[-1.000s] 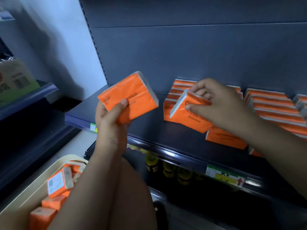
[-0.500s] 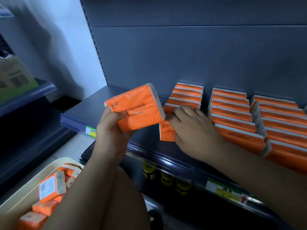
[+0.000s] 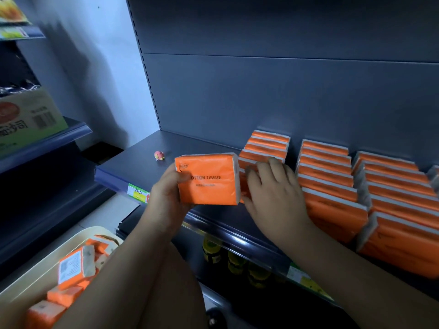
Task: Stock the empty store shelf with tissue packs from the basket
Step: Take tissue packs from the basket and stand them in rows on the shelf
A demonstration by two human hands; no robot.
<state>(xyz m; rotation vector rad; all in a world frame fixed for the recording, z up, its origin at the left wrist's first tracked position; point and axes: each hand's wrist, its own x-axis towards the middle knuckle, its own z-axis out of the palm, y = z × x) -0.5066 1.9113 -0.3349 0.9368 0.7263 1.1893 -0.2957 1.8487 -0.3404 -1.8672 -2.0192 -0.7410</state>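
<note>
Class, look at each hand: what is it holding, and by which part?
The left hand grips an orange tissue pack by its left edge. The right hand lies open against the shelved packs, grasping nothing.

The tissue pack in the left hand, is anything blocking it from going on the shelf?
Partly. The right hand rests on the leftmost row of packs, right beside the held tissue pack. The bare shelf left of that row holds only a small pink toy.

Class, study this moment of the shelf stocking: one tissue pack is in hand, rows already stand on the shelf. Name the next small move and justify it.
Probably the left hand should set its tissue pack upright at the front of the leftmost row, which the right hand is steadying. That row reaches less far forward than its neighbours, and bare shelf remains in front.
</note>
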